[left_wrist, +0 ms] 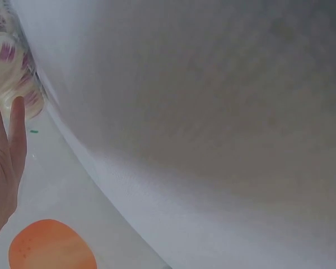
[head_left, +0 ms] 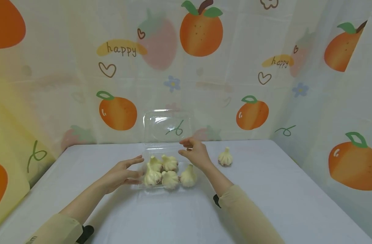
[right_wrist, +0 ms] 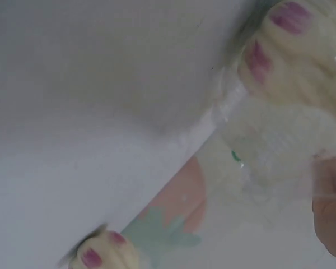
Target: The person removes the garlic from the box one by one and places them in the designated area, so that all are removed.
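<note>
A clear plastic clamshell box (head_left: 151, 190) lies on the table with its lid (head_left: 152, 130) raised at the back. Several garlic bulbs (head_left: 170, 179) sit in the box, pale with purple patches at the base in the left wrist view. My left hand (head_left: 120, 174) is at the box's left side, fingers extended; whether they touch the plastic I cannot tell. Over the back right part of the box is my right hand (head_left: 196, 154), thumb and fingers apart near the lid's lower edge, with nothing seen between them. Another garlic bulb (head_left: 225, 157) stands on the table to the right.
A white cloth covers the table (head_left: 265, 203). Close behind its far edge hangs a curtain (head_left: 216, 78) printed with oranges and strawberries, which also runs along both sides.
</note>
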`<state>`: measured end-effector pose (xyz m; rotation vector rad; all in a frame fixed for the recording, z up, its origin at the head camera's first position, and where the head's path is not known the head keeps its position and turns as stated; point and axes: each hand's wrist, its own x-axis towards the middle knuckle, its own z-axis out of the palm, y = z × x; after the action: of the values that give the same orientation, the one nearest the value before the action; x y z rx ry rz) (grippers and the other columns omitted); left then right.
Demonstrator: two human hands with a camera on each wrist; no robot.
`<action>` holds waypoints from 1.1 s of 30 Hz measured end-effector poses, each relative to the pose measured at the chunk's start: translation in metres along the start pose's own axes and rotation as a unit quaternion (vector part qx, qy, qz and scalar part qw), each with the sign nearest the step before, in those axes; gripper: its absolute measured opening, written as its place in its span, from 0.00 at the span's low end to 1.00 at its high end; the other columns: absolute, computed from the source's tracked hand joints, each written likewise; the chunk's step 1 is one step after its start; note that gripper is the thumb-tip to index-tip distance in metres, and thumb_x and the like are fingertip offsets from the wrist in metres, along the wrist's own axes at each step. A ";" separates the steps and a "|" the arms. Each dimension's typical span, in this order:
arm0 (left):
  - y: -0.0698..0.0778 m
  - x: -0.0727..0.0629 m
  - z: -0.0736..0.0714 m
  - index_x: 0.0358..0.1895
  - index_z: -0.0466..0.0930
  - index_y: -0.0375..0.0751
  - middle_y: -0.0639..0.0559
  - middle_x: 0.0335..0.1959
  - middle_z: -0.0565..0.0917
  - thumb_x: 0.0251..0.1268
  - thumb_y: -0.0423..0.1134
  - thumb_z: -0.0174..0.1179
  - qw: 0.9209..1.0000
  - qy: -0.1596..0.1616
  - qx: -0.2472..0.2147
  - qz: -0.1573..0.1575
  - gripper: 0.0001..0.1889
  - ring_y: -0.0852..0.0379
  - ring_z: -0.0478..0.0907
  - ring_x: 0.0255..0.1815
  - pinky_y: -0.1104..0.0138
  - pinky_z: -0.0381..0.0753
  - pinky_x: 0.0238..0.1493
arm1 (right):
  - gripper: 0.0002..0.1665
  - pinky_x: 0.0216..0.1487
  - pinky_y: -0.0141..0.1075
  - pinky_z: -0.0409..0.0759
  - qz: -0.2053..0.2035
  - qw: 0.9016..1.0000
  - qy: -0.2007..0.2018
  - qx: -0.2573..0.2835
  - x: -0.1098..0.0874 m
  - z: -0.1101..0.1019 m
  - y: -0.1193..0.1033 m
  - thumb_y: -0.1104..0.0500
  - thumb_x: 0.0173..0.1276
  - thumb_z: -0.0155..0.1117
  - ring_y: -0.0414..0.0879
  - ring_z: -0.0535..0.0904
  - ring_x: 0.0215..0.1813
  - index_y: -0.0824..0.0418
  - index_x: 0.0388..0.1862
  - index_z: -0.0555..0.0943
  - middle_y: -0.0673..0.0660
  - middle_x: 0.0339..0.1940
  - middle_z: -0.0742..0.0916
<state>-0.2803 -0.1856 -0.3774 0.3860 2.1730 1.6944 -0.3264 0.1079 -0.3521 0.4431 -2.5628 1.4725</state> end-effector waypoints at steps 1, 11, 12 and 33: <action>0.000 0.000 0.000 0.77 0.49 0.31 0.41 0.83 0.37 0.66 0.30 0.58 1.000 -0.002 0.004 0.002 0.39 0.31 0.58 0.76 0.58 0.87 0.58 | 0.21 0.67 0.42 0.82 -0.002 1.000 -0.004 0.000 0.001 0.002 0.000 0.60 0.63 0.70 0.53 0.80 0.64 0.61 0.55 0.81 0.58 0.58 0.86; 0.001 0.002 0.002 0.78 0.49 0.31 0.42 0.83 0.37 0.66 0.30 0.58 1.000 -0.003 -0.003 -0.001 0.39 0.32 0.55 0.78 0.58 0.87 0.58 | 0.20 0.66 0.42 0.83 -0.020 1.000 -0.021 -0.004 0.005 0.019 -0.009 0.59 0.63 0.70 0.54 0.81 0.62 0.59 0.54 0.82 0.58 0.58 0.86; 0.001 0.003 0.002 0.78 0.49 0.31 0.42 0.83 0.37 0.66 0.30 0.58 1.000 -0.001 -0.004 -0.003 0.39 0.33 0.55 0.78 0.58 0.87 0.58 | 0.20 0.66 0.43 0.83 -0.020 1.000 -0.022 -0.005 0.006 0.020 -0.009 0.59 0.63 0.70 0.54 0.81 0.62 0.59 0.54 0.81 0.59 0.58 0.85; -0.001 0.004 0.001 0.78 0.49 0.30 0.43 0.83 0.38 0.65 0.30 0.58 1.000 0.003 -0.016 -0.011 0.40 0.34 0.52 0.79 0.58 0.87 0.57 | 0.20 0.67 0.45 0.81 -0.004 0.999 -0.044 -0.017 0.010 0.045 -0.026 0.61 0.62 0.70 0.56 0.80 0.62 0.61 0.53 0.82 0.60 0.57 0.86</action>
<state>-0.2833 -0.1833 -0.3791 0.3472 2.1423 1.7188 -0.3268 0.0547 -0.3510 0.5243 -2.6462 1.4349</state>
